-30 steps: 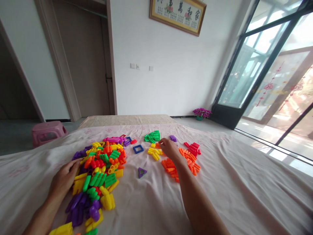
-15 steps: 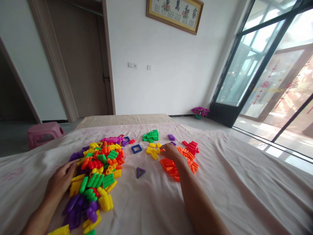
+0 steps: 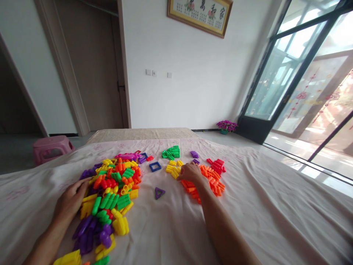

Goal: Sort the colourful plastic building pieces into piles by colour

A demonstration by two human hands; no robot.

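Observation:
My left hand [image 3: 71, 195] rests at the left side of a mixed heap of plastic building blocks [image 3: 110, 202] in yellow, green, orange, red and purple. Its fingers are stretched out and touch the heap's edge. My right hand [image 3: 191, 173] is over the left edge of a pile of orange blocks [image 3: 212, 178]. The fingers are bent downward and close together; what lies under the fingertips is hidden. Just left of them is a small group of yellow blocks [image 3: 173, 168]. Green blocks [image 3: 171, 151] lie farther back, and red ones [image 3: 218, 165] lie beyond the orange pile.
A blue square frame [image 3: 155, 166] and a purple triangle frame [image 3: 159, 193] lie on the wrinkled pale cloth [image 3: 261, 206]. Purple blocks [image 3: 194, 154] sit behind my right hand. A pink stool [image 3: 52, 149] stands on the floor at left.
My right hand has dropped slightly from beside the yellow blocks to the orange pile's edge. The bit of orange at its fingertips no longer shows. My left hand has barely moved.

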